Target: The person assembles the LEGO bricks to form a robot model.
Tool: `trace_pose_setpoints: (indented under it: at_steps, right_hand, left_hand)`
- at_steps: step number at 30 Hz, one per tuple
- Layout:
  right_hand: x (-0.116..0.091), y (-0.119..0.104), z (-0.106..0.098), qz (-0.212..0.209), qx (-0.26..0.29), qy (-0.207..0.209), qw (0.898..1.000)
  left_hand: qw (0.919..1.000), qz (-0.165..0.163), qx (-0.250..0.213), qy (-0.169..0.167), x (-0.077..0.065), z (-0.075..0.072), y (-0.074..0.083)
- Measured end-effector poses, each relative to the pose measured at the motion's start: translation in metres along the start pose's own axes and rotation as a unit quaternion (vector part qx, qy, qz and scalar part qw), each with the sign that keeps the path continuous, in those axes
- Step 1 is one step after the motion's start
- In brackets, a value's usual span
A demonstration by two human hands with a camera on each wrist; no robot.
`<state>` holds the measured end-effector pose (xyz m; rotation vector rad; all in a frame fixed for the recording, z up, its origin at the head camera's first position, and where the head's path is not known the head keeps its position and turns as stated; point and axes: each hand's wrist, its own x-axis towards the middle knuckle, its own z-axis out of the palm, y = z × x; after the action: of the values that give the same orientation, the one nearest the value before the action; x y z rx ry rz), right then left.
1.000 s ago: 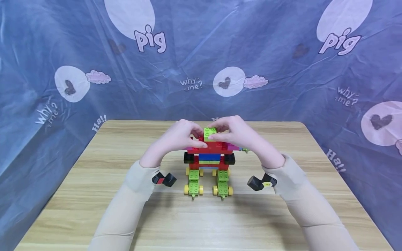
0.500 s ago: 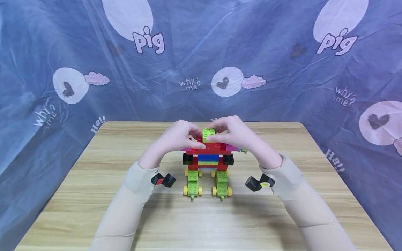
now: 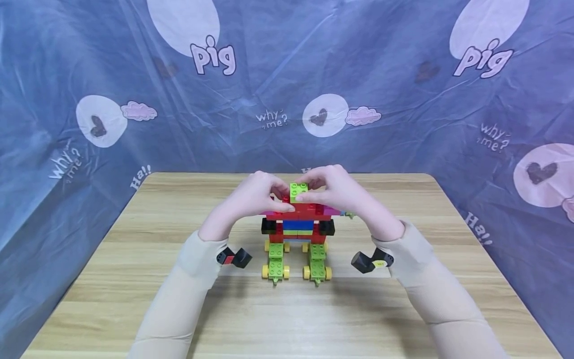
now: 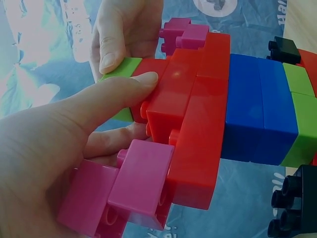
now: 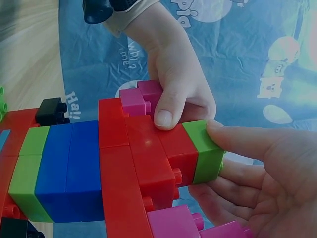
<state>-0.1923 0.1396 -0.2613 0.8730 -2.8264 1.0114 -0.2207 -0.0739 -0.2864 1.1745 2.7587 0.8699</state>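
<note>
A toy figure of plastic building bricks stands on the table (image 3: pixel 134 269). My right hand (image 3: pixel 338 192) pinches the lime-green brick (image 3: pixel 296 189) on top, thumb on its front and fingers behind. Just below it, my left hand (image 3: pixel 251 197) pinches the red brick (image 5: pixel 179 145), thumb across the front in the left wrist view. Under the hands, the body has wider red bricks (image 4: pixel 205 114), then blue bricks (image 4: pixel 260 109) and a lime-green layer (image 5: pixel 29 173). Pink bricks (image 4: pixel 141 178) stick out as arms, partly behind the hands in the head view.
Two lime-green wheeled bases (image 3: pixel 275 267) with yellow wheels (image 3: pixel 329 272) carry the figure. Black bricks (image 3: pixel 269 226) jut out at its sides. Behind the table hangs a blue printed cloth (image 3: pixel 251 60). Small black cameras (image 3: pixel 237 258) sit on both wrists.
</note>
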Motion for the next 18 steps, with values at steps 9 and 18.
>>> trace_pose_setpoints:
  at_steps: [9, 18]
  right_hand:
    - [0.0003, -0.0003, -0.0013, -0.005, 0.004, -0.007, 1.0]
    - [0.0019, 0.0011, -0.0025, 0.006, 0.008, -0.012, 1.0]
  left_hand:
    - [1.0, 0.003, 0.001, 0.001, 0.0009, 0.0, -0.0006]
    - [0.9999, -0.006, -0.007, -0.007, 0.0006, -0.0019, 0.0023]
